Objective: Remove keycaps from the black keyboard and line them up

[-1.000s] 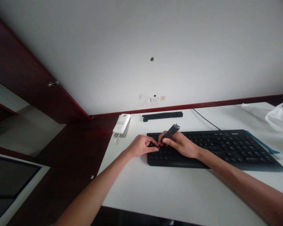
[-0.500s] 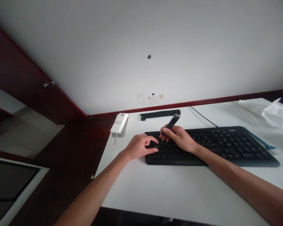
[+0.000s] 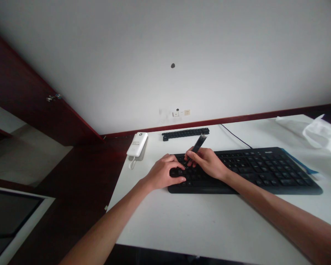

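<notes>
A black keyboard (image 3: 228, 187) lies on the white table. Over its left end rests my left hand (image 3: 165, 171), thumb and index finger apart around a few keys, with nothing visibly held. Just to its right, my right hand (image 3: 206, 161) is closed on a black pen-shaped tool (image 3: 198, 143). The tool leans, with its upper end pointing up and right and its lower end down toward the keys near my left fingertips. My fingers partly hide that lower end. Behind the keyboard lies a group of loose black keycaps (image 3: 185, 134) in rows.
A white power bank (image 3: 137, 144) with a short cable loop lies at the table's left edge. The keyboard's cord (image 3: 235, 136) runs toward the back. At the right are a white plastic bag (image 3: 324, 130) and something flat and blue (image 3: 300, 162). A wall with sockets (image 3: 187, 112) stands behind.
The whole view has shifted slightly. My left thumb and index finger are spread a little wider over the keys. The right hand keeps its hold on the pen-shaped tool, in nearly the same spot.
</notes>
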Tool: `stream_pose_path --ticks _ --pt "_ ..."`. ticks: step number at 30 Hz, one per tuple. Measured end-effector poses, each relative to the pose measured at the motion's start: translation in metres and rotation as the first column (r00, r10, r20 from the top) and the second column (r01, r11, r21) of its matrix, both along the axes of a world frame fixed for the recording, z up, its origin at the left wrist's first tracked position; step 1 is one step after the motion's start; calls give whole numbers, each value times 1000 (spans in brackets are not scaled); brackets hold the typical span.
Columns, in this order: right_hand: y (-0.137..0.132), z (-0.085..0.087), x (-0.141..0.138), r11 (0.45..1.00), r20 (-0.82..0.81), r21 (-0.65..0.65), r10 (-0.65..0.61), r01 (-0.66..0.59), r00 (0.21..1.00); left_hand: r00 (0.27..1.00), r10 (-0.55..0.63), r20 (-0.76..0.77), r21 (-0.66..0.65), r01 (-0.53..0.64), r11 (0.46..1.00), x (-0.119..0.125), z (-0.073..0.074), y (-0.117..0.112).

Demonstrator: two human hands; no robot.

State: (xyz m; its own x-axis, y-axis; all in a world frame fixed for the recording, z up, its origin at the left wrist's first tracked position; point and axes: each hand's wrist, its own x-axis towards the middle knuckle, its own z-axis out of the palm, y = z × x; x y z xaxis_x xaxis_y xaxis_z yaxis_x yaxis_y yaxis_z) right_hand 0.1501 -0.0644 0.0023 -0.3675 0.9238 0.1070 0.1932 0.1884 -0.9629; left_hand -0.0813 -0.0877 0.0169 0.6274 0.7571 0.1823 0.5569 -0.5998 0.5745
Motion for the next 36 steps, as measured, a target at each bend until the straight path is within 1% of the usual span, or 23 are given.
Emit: stream_pose_path --ticks 8,14,17,22,26,28,31,34,36 --pt "-1 1 1 1000 29 -7 14 -13 999 1000 12 4 -16 -12 1000 3 -1 0" --pt "-1 -2 1 998 45 -28 53 -52 998 999 -19 47 -47 21 999 0 1 1" --pt "-1 0 1 998 69 -23 63 -62 996 999 -31 38 -55 33 998 -2 3 2" --pt "-3 4 1 993 72 -14 122 -121 990 999 -21 40 -52 23 998 -3 4 1" --pt "-5 5 1 988 75 25 151 -153 986 993 70 91 -58 -65 996 -4 3 2" --pt "-7 6 1 984 104 63 157 -164 982 990 108 95 -71 -102 992 -6 1 3" --pt "-11 13 0 974 212 141 147 -179 966 994 88 71 -63 -84 994 -6 -1 4" --pt "-14 20 -2 956 312 205 138 -209 940 998 51 35 -16 -51 999 -2 -4 3" --pt "-16 24 -3 945 360 229 143 -235 922 999 50 8 15 -50 999 2 -7 2"
